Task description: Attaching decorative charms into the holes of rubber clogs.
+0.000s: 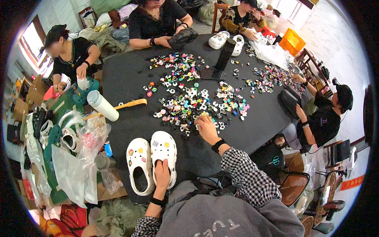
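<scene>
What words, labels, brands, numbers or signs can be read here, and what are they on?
I won't copy wording out, but it stands here:
Grey garment: large pale letters.
Red sign: small pale characters.
Co-worker's black shirt, at right: purple mark, too small to read.
Black item beside the table: round teal mark, too small.
Scattered charms: any print too small.

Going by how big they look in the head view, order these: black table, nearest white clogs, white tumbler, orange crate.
1. Black table
2. Nearest white clogs
3. White tumbler and orange crate: too alike to rank; the crate's farther.
</scene>
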Action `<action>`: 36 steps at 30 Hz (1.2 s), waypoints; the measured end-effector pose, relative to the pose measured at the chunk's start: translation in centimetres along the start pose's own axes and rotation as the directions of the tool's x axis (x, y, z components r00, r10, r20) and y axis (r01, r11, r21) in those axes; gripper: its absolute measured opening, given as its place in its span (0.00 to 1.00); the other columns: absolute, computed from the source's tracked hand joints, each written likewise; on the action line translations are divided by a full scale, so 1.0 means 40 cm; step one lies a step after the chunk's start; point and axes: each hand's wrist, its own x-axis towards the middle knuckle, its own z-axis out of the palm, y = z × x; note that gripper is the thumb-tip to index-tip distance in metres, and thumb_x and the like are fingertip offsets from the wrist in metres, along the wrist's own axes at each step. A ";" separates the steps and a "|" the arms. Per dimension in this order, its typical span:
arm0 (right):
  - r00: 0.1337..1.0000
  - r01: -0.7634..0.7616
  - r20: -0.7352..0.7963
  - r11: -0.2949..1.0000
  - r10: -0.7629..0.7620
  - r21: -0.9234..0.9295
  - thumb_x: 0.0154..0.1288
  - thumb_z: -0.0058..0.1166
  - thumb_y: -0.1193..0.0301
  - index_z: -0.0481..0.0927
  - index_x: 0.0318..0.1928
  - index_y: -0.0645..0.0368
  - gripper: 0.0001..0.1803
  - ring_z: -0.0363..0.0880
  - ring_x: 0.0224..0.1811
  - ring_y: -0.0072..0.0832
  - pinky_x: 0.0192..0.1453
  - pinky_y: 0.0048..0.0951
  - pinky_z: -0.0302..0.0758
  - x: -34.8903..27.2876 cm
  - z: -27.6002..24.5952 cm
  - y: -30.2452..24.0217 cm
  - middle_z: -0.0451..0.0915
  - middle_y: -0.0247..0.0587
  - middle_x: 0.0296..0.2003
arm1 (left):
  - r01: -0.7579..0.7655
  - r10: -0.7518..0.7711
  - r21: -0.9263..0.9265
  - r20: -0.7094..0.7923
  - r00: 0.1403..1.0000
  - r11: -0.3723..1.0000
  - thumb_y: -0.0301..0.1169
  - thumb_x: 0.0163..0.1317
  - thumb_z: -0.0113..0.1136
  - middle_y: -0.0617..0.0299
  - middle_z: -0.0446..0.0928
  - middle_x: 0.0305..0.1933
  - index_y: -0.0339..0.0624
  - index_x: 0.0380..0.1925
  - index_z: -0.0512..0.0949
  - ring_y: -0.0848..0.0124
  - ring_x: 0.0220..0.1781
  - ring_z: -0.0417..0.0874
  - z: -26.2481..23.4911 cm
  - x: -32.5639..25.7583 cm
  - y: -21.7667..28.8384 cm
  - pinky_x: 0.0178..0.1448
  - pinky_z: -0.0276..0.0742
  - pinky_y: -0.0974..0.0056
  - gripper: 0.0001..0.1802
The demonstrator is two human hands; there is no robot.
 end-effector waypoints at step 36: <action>0.988 0.121 0.108 0.991 -0.114 -0.061 0.52 0.49 0.78 0.79 0.33 0.55 0.08 0.73 0.43 0.42 0.47 0.40 0.72 0.172 0.054 0.052 0.75 0.41 0.36 | 0.002 -0.003 -0.039 -0.023 1.000 0.999 0.34 0.67 0.47 0.39 0.72 0.30 0.27 0.31 0.69 0.49 0.32 0.73 0.008 -0.004 0.000 0.39 0.66 0.54 0.16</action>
